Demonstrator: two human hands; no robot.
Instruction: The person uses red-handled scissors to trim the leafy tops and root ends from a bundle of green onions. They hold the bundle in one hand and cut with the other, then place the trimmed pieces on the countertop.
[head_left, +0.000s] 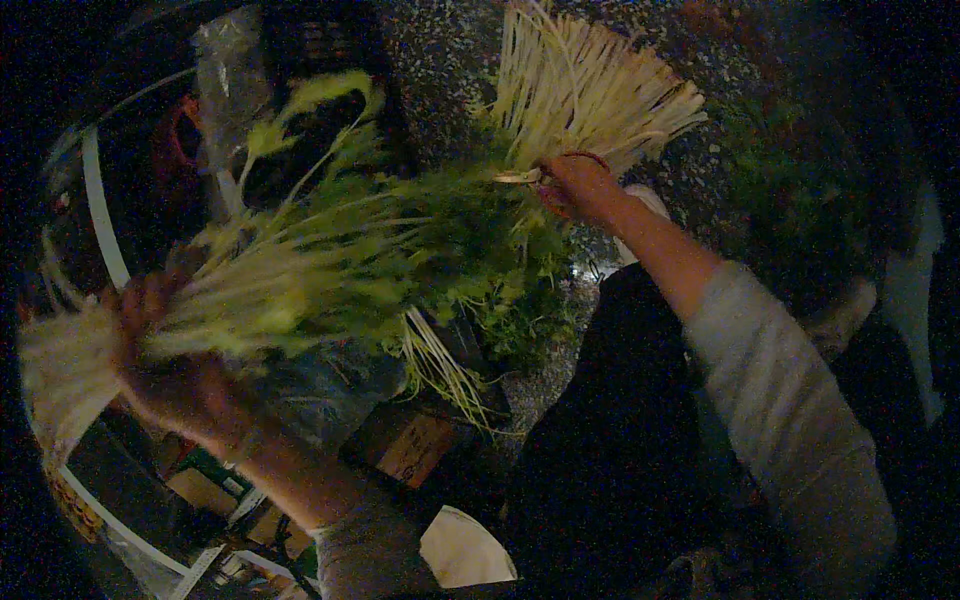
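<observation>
My left hand (176, 360) grips a thick bunch of leafy green stems (285, 292) that resemble celery or a similar herb. The cut-looking pale ends (67, 360) stick out past the hand at the far left, while the leaves spread towards the middle and blur. In my right hand (585, 187) is a pair of scissors (521, 177) with reddish handles, its blades pointing left beside the leaf tips. Just beyond that hand lies a large fanned bundle of pale stalks (592, 90). Whether the right hand touches this bundle is unclear.
A few loose stems (442, 367) hang over a dark box with a brown panel (416, 450). Clear plastic wrapping (232, 97) is at upper left. Cardboard pieces (202, 491) and a white frame edge (105, 210) lie leftward. Gravelly ground (442, 82) shows; more greenery (772, 172) sits right.
</observation>
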